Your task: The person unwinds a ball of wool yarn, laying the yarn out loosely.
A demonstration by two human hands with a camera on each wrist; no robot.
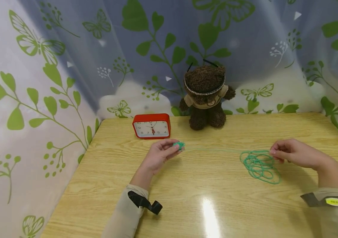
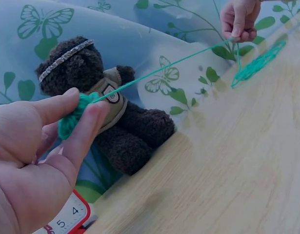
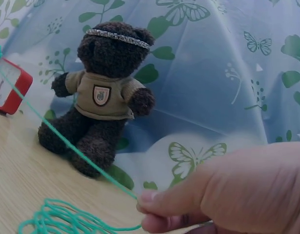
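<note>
My left hand (image 1: 160, 153) pinches a small bundle of green yarn (image 2: 75, 116) between thumb and fingers, raised over the table. From that bundle a single strand (image 3: 67, 141) runs taut across to my right hand (image 1: 295, 152), whose thumb and fingertip pinch it. Below and beside the right hand, a loose tangle of the same yarn (image 1: 258, 165) lies on the wooden table in overlapping loops. In the right wrist view some right-hand fingers are cut off by the frame's lower edge.
A red alarm clock (image 1: 152, 127) stands just behind the left hand. Against the patterned curtain (image 1: 112, 66) at the back sits a dark brown teddy bear (image 1: 206, 96) in a tan shirt. The wooden table (image 1: 171, 205) has its back edge along the curtain.
</note>
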